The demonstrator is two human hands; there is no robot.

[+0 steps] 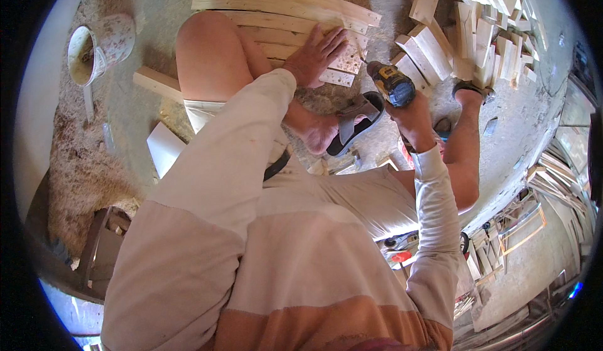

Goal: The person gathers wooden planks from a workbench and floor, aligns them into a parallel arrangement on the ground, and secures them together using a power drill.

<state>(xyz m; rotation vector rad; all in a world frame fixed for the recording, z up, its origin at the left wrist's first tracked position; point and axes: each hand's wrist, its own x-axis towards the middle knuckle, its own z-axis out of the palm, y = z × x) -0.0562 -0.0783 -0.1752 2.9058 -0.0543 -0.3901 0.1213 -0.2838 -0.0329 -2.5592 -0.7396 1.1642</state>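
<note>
Several pale wooden slats (276,5) lie side by side on the floor in front of me. My left hand (316,56) rests flat on them near their right ends, its fingers spread. Small dark spots mark the slat ends beside it. In my right hand (411,117) is a yellow and black cordless drill (391,82), gripped by its handle. The drill's bit points up and left toward the slat ends; whether its tip touches the wood I cannot tell.
Cut wood blocks (483,43) are heaped at the far right. A white bucket (88,53) stands at the left amid sawdust (69,181). A loose wooden strip (157,82) lies by my left knee. My sandalled foot (355,125) sits between the slats and me.
</note>
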